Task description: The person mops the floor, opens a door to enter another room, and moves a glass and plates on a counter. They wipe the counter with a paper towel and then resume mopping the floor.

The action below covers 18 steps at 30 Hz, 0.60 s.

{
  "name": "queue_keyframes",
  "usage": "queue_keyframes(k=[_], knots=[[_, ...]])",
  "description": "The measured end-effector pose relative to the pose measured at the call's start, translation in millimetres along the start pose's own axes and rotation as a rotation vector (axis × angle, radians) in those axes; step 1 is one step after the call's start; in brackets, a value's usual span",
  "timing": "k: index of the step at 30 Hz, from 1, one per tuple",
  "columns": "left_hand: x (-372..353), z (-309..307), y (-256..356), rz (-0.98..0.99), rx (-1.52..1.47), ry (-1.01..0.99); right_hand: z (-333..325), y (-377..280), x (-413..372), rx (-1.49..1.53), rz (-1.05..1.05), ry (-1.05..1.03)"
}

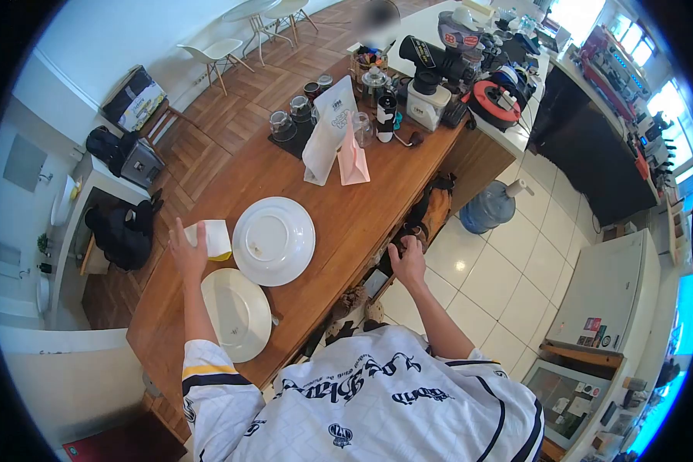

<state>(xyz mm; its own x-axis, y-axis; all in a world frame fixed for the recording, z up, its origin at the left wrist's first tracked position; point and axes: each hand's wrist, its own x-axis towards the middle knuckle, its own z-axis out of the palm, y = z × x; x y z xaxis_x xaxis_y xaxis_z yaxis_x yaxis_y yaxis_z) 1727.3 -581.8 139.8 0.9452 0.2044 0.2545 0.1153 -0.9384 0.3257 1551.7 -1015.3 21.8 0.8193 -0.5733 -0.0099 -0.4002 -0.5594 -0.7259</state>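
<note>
On the left side of the wooden table (331, 246), my left hand (189, 250) grips the near-left end of a small white packet with a yellow lower edge (217, 237). Its thumb lies over the white side, and the other fingers are partly hidden. Beside the packet, a white plate (294, 258) appears to lie upside down, with a small brownish mark near its centre. Nearer my body is a cream plate (237, 323). My right hand (408, 260) hovers past the table's right edge, loosely curled with thumb and fingers apart, and nothing shows in it.
A white pouch (331, 127) and pink pouch (353, 158) stand farther back, near glasses (282, 125), a dark bottle (385, 117) and a coffee grinder (431, 77). A red cable reel (497, 104) rests on the counter. A blue water jug (489, 206) stands on the tiles.
</note>
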Motion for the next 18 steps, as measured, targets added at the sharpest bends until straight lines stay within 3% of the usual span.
queue_keyframes(k=[8, 18], knots=[[-31.4, -55.8, -22.1, -0.024, -0.228, 0.192, -1.7, 7.3, 4.0, 0.006, 0.005, -0.053], [-172.8, -119.9, -67.1, -0.317, -0.329, 0.346, 13.8, -48.7, 65.7, -0.01, -0.314, 0.071]])
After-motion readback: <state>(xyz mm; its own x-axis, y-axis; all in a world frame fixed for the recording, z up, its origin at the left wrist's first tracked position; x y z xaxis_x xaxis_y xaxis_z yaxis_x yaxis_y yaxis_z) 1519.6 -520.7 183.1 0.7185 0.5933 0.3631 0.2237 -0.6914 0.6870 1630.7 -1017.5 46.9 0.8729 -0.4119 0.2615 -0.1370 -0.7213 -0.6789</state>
